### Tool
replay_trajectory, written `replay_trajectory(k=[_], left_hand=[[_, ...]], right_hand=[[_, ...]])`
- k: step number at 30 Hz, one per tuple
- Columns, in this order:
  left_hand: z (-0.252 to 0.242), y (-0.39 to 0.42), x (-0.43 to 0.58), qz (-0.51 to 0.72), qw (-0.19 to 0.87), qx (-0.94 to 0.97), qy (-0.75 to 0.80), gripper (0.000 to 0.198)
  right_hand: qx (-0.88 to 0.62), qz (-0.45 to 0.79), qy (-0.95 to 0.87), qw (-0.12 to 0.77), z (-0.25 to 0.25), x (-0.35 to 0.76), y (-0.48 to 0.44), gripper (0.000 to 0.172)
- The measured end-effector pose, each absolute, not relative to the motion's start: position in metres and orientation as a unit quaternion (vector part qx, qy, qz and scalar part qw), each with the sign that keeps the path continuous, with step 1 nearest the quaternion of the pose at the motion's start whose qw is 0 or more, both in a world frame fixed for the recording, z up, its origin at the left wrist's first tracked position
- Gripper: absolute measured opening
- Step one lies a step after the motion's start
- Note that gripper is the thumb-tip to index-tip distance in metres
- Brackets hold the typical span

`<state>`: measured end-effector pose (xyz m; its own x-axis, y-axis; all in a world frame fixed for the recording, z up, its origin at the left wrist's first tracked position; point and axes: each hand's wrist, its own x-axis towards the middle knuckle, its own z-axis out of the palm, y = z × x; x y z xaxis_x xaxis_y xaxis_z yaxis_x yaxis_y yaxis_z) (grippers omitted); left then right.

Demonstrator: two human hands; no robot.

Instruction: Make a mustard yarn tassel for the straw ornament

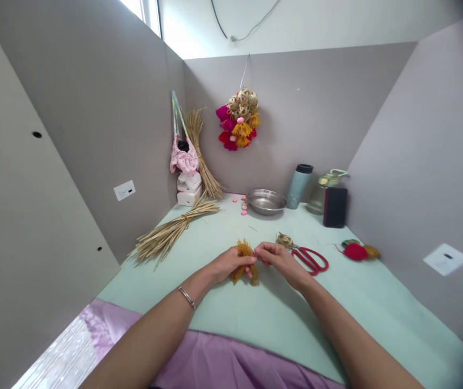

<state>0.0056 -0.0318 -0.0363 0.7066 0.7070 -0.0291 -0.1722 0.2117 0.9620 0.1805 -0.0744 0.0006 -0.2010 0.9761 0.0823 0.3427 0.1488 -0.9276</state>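
Mustard-yellow yarn (244,248), bunched with loose cut ends above and below, is gripped by my left hand (231,263) over the middle of the table. My right hand (274,254) is close beside it, thumb and fingers pinched at the yarn's right side. Whatever lies in that pinch is too small to make out. Red-handled scissors (314,260) rest on the table just right of my right hand. At their tip sits a small woven straw ball (284,240).
A tied straw bundle (174,227) lies at the left. Behind are a steel bowl (267,202), pink beads (243,212), a tumbler (298,188), a green-lidded bottle (317,199) and a phone (335,207). Red yarn (355,252) lies right. A tassel ornament (239,121) hangs on the partition.
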Motion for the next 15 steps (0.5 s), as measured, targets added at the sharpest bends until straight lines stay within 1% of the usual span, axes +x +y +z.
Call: replay_trajectory(k=[3, 7, 12, 15], left_hand=[[-0.0354, -0.0324, 0.0044, 0.289, 0.74, 0.563, 0.228, 0.035], [-0.0351, -0.0299, 0.004, 0.321, 0.734, 0.554, 0.226, 0.032], [-0.0361, -0.027, 0.0051, 0.36, 0.729, 0.535, 0.229, 0.035], [-0.036, -0.0271, 0.005, 0.373, 0.725, 0.53, 0.233, 0.035]], right_hand=[[-0.497, 0.445, -0.626, 0.404, 0.0038, 0.1798, -0.0753, 0.037], [-0.506, 0.446, -0.599, 0.432, 0.0007, 0.1797, -0.073, 0.037], [-0.494, 0.47, -0.617, 0.394, -0.004, 0.1769, -0.0739, 0.038], [-0.483, 0.478, -0.63, 0.377, -0.0026, 0.174, -0.0758, 0.034]])
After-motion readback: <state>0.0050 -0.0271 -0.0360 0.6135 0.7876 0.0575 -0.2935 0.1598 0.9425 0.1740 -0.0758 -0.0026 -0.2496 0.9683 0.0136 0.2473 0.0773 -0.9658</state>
